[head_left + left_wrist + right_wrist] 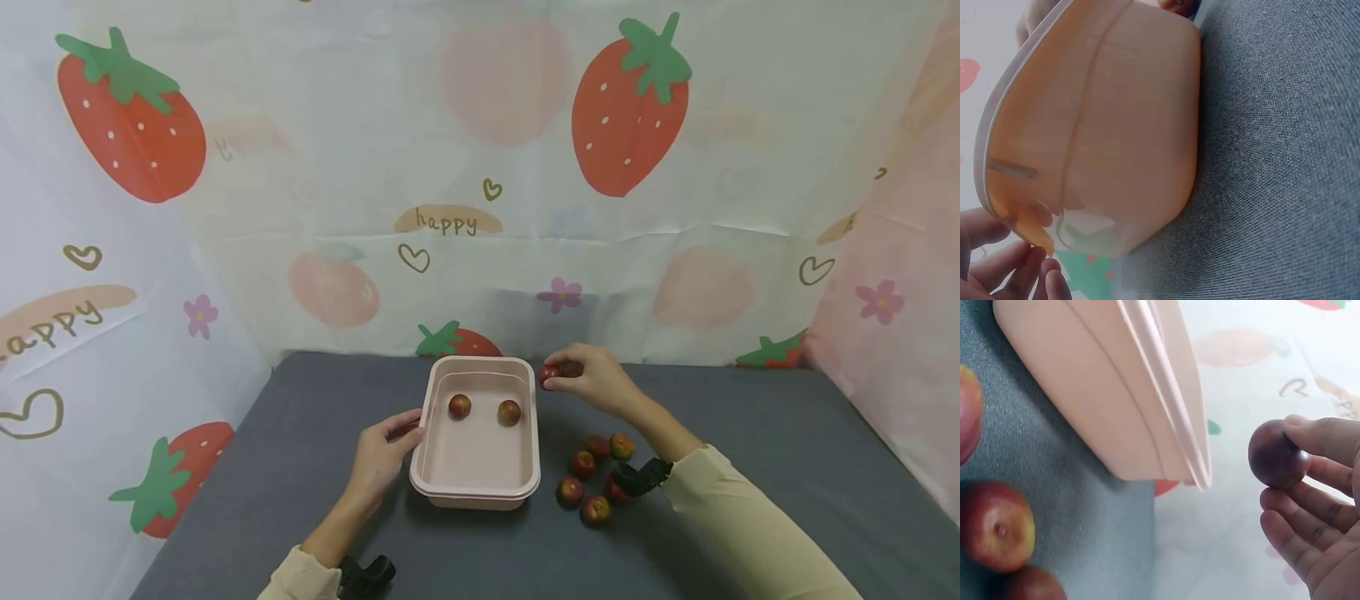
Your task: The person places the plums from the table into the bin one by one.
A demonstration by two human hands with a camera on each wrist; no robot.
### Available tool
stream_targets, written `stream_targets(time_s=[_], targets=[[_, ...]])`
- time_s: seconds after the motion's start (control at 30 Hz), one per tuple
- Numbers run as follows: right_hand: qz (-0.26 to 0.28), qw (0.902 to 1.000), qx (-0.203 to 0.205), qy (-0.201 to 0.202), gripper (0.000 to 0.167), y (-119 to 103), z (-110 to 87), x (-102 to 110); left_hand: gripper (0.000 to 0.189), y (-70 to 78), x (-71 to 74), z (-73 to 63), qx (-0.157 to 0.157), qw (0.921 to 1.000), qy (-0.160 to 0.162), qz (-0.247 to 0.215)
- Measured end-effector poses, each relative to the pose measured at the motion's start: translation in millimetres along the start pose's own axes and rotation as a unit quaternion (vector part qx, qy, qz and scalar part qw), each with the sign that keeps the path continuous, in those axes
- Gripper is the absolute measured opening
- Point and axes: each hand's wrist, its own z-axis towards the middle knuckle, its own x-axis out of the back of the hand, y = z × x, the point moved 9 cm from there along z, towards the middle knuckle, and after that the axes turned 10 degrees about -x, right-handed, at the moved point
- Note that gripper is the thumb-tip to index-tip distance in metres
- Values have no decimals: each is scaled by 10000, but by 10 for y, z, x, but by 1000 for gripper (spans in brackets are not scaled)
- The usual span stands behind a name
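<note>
A pale pink plastic box (474,471) stands on the grey cloth, with two reddish plums (460,407) lying inside. At its left side my left hand (381,457) holds the rim; the left wrist view shows the fingers (997,269) at the rim's edge. My right hand (592,379) pinches a dark red plum (1277,454) between thumb and fingers. That plum is held up just outside the box's far right corner, apart from the rim.
Several red and yellow plums (582,463) lie on the grey cloth (720,433) right of the box, some under the right wrist. A white printed curtain (360,167) with strawberries rises behind the table.
</note>
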Motion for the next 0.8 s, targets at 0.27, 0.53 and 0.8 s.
stream_targets(time_s=[0.27,0.53,0.8], targets=[[-146,9997,169,-120,29,-121,156,-214,33,-4,4,20,-35,10000,6,5],[-371,9989,95,-276,29,-194,288,-419,32,5,11,15,-75,9999,14,95],[-530,9970,241,-510,25,-250,344,-607,32,-4,7,12,-87,9999,11,49]])
